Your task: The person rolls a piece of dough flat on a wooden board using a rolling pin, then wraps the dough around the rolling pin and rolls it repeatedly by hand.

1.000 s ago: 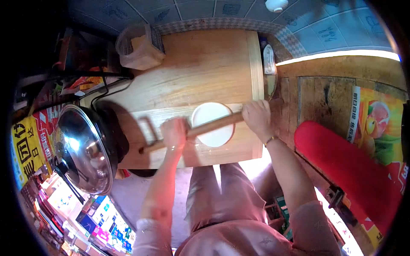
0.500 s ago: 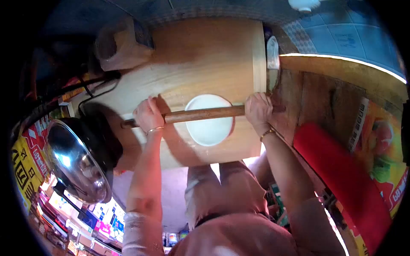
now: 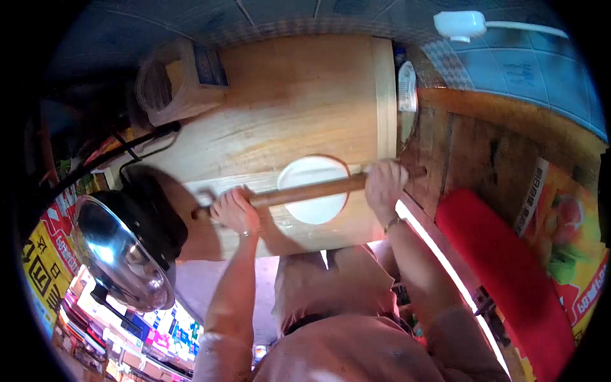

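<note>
A long wooden rolling pin [image 3: 299, 193] lies across a round, flat white sheet of dough [image 3: 316, 211] on a wooden board [image 3: 286, 95]. My left hand [image 3: 236, 210] is closed around the pin to the left of the dough, a bracelet at its wrist. On the other side, my right hand [image 3: 386, 183] grips the pin near its right end, somewhat blurred. The pin slants, its left end closer to my body. It hides a strip across the middle of the dough.
A shiny metal bowl [image 3: 121, 254] stands at left beside a black object [image 3: 153, 210]. A clear plastic container [image 3: 172, 86] sits at the board's far left. On the right are a white brush-like item [image 3: 407, 86], a red padded roll [image 3: 503, 280] and a printed carton [image 3: 566, 223].
The rolling pin has come nearer my body over the dough, and its left end has dropped lower. Both hands keep their grip. The camera view has shifted slightly.
</note>
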### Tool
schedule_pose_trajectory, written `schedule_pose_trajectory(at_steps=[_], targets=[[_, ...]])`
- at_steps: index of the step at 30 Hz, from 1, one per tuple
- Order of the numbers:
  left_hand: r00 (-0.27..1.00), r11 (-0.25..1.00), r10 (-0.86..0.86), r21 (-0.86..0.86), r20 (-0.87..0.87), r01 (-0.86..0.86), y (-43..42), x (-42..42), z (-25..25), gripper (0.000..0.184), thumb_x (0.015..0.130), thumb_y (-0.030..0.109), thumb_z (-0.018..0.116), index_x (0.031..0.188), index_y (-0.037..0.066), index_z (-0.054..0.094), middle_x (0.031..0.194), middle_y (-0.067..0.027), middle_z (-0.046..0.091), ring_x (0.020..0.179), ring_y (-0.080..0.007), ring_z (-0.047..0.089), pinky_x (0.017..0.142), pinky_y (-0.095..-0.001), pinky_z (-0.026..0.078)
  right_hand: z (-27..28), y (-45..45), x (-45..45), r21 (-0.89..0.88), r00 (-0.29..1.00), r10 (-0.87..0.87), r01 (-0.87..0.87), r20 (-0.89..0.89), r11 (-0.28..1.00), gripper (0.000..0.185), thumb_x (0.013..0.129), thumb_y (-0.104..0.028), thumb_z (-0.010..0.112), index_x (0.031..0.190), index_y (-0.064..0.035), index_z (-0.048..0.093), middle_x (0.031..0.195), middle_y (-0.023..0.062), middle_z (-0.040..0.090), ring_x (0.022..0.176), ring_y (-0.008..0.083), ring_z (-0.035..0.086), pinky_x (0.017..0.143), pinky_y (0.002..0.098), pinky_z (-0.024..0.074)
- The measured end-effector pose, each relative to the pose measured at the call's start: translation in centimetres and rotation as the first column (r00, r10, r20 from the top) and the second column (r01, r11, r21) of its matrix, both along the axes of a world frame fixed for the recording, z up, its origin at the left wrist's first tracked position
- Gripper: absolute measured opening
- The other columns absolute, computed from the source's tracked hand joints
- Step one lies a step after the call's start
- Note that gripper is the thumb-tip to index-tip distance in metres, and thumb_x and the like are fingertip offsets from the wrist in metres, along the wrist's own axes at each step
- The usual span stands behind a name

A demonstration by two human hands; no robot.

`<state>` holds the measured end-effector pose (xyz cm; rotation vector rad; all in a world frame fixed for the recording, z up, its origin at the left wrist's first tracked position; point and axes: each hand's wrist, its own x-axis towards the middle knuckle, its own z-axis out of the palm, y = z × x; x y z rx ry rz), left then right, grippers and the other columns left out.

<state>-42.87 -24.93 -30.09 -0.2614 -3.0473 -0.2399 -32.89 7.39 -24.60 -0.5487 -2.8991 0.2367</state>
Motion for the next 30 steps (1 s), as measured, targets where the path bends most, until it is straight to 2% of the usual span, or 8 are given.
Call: schedule_pose_trajectory(at_steps=[3, 7, 12, 14, 20, 27, 29, 30], targets=[[0.999, 0.999, -0.028, -0.017, 0.031, 0.028, 2.1, -3.3, 2.3, 0.031, 0.096, 0.028, 0.041, 0.090, 0.010, 0.065, 0.082, -0.0082, 0.064, 0.092, -0.0314, 0.056, 0.088, -0.0466, 0.035, -0.2, 0.9, -1.1, -0.033, 0.980, 0.029, -0.023, 0.195, 0.999, 0.018, 0.084, -0.021, 0.056, 0.072, -0.0084, 0.062, 0.082, 0.0070, 0.060, 0.091, 0.0237, 0.054, 0.088, 0.0404, 0.0359], [0.996, 0.982, -0.012, 0.187, 0.092, -0.005, 6.8, -12.6, 2.9, 0.032, 0.097, 0.027, 0.042, 0.085, 0.006, 0.062, 0.082, -0.0122, 0.062, 0.084, -0.0335, 0.057, 0.080, -0.0452, 0.040, -0.4, 4.3, -7.8, -0.039, 0.987, 0.109, -0.105, 0.119, 0.994, 0.017, 0.084, -0.020, 0.055, 0.073, -0.0091, 0.063, 0.084, 0.0050, 0.059, 0.094, 0.0207, 0.053, 0.089, 0.0411, 0.0349], [0.995, 0.999, -0.015, -0.035, -0.096, 0.012, 2.5, -3.0, 1.8, 0.034, 0.096, 0.026, 0.038, 0.085, 0.010, 0.065, 0.083, -0.0088, 0.063, 0.085, -0.0292, 0.057, 0.090, -0.0468, 0.034, 0.0, 0.3, -1.4, -0.036, 0.998, -0.040, 0.042, 0.041, 0.998, 0.019, 0.086, -0.017, 0.053, 0.074, -0.0063, 0.063, 0.083, 0.0073, 0.060, 0.092, 0.0243, 0.056, 0.090, 0.0423, 0.0356], [0.999, 0.998, 0.029, 0.052, 0.031, -0.030, 2.3, -1.8, 2.1, 0.033, 0.096, 0.027, 0.038, 0.085, 0.010, 0.065, 0.083, -0.0085, 0.063, 0.085, -0.0283, 0.057, 0.091, -0.0474, 0.033, -0.1, 0.5, -1.7, -0.033, 0.996, -0.037, 0.039, 0.077, 0.999, 0.020, 0.086, -0.018, 0.053, 0.074, -0.0058, 0.063, 0.084, 0.0082, 0.060, 0.092, 0.0254, 0.056, 0.090, 0.0420, 0.0361], [0.998, 0.978, 0.001, 0.210, 0.070, -0.015, 7.8, -14.1, 3.0, 0.034, 0.097, 0.028, 0.042, 0.089, 0.001, 0.062, 0.082, -0.0229, 0.061, 0.078, -0.0441, 0.056, 0.073, -0.0507, 0.044, -0.1, 4.6, -9.8, -0.072, 0.988, 0.084, -0.076, 0.128, 0.995, 0.023, 0.089, -0.020, 0.053, 0.077, -0.0055, 0.065, 0.085, 0.0090, 0.063, 0.091, 0.0267, 0.057, 0.089, 0.0397, 0.0374], [0.988, 0.998, -0.048, -0.048, -0.148, 0.042, 2.6, -3.2, 1.7, 0.035, 0.096, 0.026, 0.037, 0.083, 0.010, 0.064, 0.081, -0.0099, 0.063, 0.086, -0.0298, 0.057, 0.090, -0.0443, 0.034, -0.7, 0.5, -2.2, -0.003, 1.000, 0.015, -0.015, 0.027, 1.000, 0.021, 0.087, -0.022, 0.055, 0.077, -0.0065, 0.065, 0.083, 0.0074, 0.061, 0.093, 0.0237, 0.055, 0.090, 0.0420, 0.0348], [0.999, 0.997, 0.004, -0.082, 0.049, 0.000, 3.2, -3.9, 2.2, 0.034, 0.096, 0.025, 0.036, 0.085, 0.010, 0.065, 0.081, -0.0088, 0.063, 0.088, -0.0280, 0.056, 0.092, -0.0446, 0.032, -0.4, 1.3, -3.5, -0.067, 0.978, 0.029, -0.016, 0.206, 0.998, 0.012, 0.084, -0.014, 0.054, 0.084, -0.0074, 0.065, 0.089, 0.0068, 0.059, 0.097, 0.0261, 0.053, 0.091, 0.0404, 0.0361], [0.995, 1.000, 0.008, -0.022, 0.097, -0.006, 4.7, -7.0, 3.0, 0.032, 0.096, 0.024, 0.037, 0.086, 0.010, 0.065, 0.081, -0.0095, 0.063, 0.084, -0.0290, 0.057, 0.088, -0.0438, 0.036, 0.2, 2.1, -6.1, -0.074, 0.999, 0.040, -0.038, 0.027, 0.997, 0.019, 0.084, -0.019, 0.056, 0.075, -0.0060, 0.066, 0.083, 0.0081, 0.061, 0.091, 0.0242, 0.055, 0.090, 0.0421, 0.0352]])
